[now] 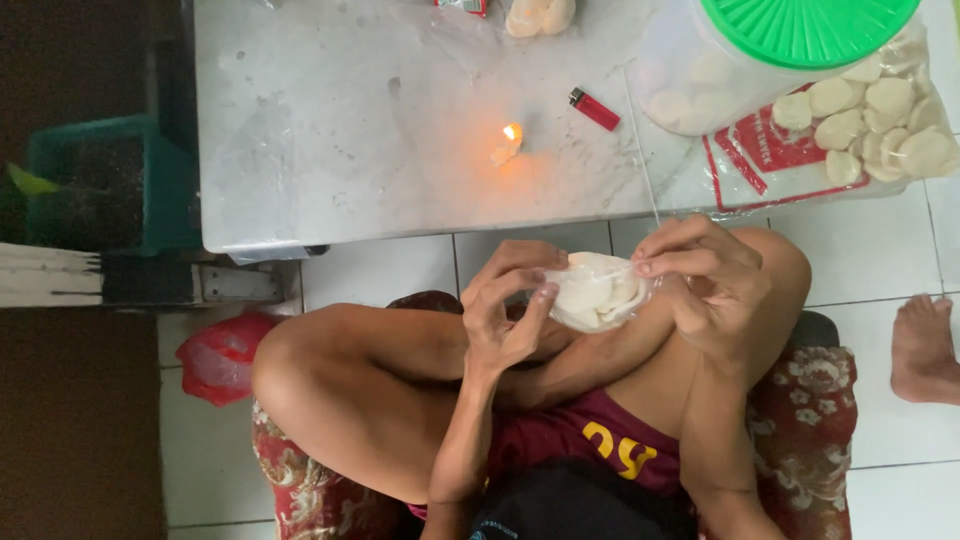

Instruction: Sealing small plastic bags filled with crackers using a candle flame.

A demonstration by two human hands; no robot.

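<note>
My left hand [505,310] and my right hand [700,280] both hold a small clear plastic bag [598,292] filled with pale round crackers, just above my crossed legs. The left fingers pinch its left side, the right fingers pinch its top right edge. A lit candle [508,143] burns on the low grey table [330,150] just beyond the bag. A red lighter [594,109] lies on the table to the right of the flame.
A big clear tub with a green lid [800,30] and a large bag of round crackers [870,130] sit at the table's right. A red plastic bag [215,360] lies on the tiled floor. Another person's bare foot [922,345] is at the right. A green crate [100,180] stands left.
</note>
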